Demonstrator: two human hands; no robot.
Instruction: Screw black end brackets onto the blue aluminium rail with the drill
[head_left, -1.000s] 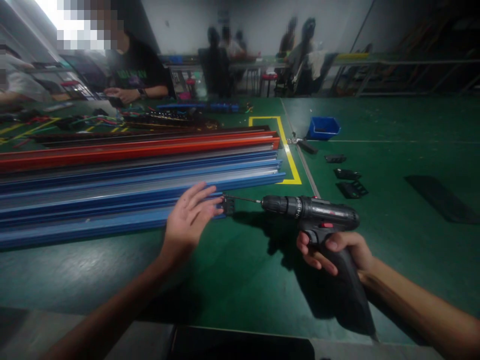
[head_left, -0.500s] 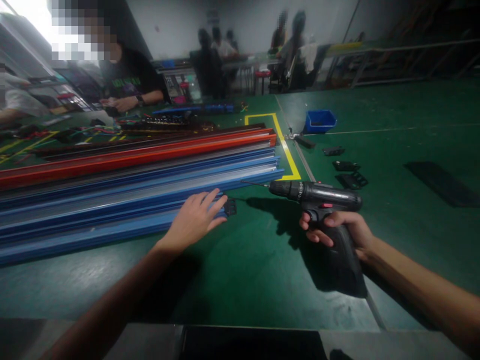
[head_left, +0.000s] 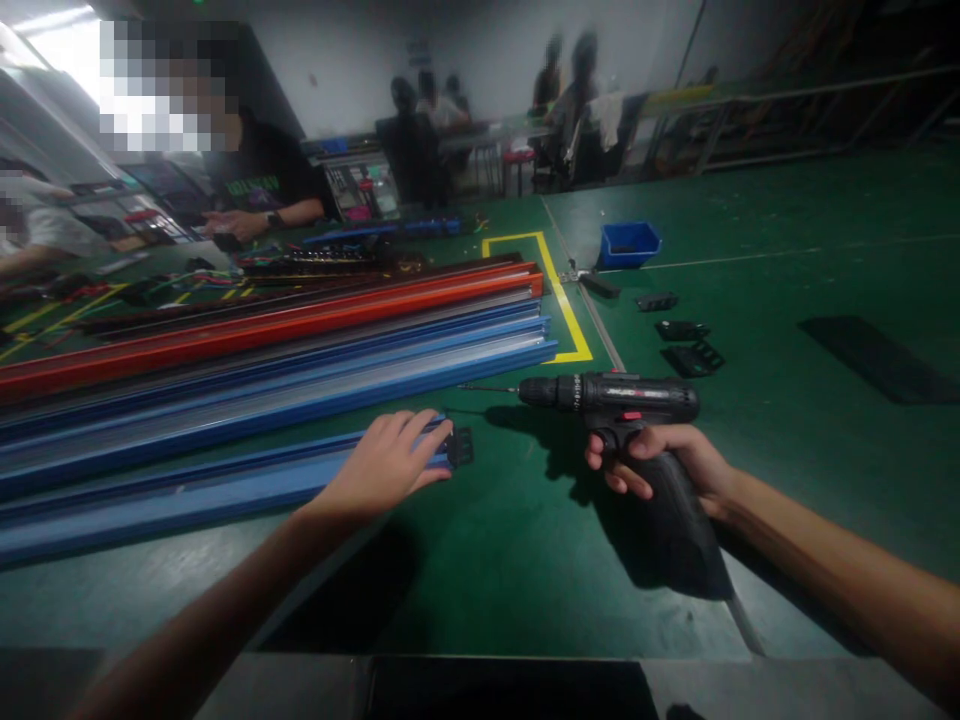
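My left hand (head_left: 397, 452) rests over the end of a long blue metal profile (head_left: 247, 490), fingers across its top and the thumb along the near side. A black end cap (head_left: 463, 446) sits at that end, just past my fingertips. My right hand (head_left: 664, 465) is wrapped around the grip of a black cordless drill (head_left: 637, 397). The drill lies level, its long thin bit (head_left: 487, 388) pointing left, above and to the right of the end cap. The bit's tip is apart from the held profile.
More blue profiles (head_left: 420, 378) and an orange one (head_left: 337, 311) lie side by side beyond. Small black end pieces (head_left: 691, 358), a blue bin (head_left: 630, 245) and a dark flat plate (head_left: 877, 355) are on the green table. A co-worker (head_left: 262, 180) sits across at the left.
My left hand has drawn the near blue profile toward me, opening a gap between it and the others. The drill has shifted slightly left, still in my right hand.
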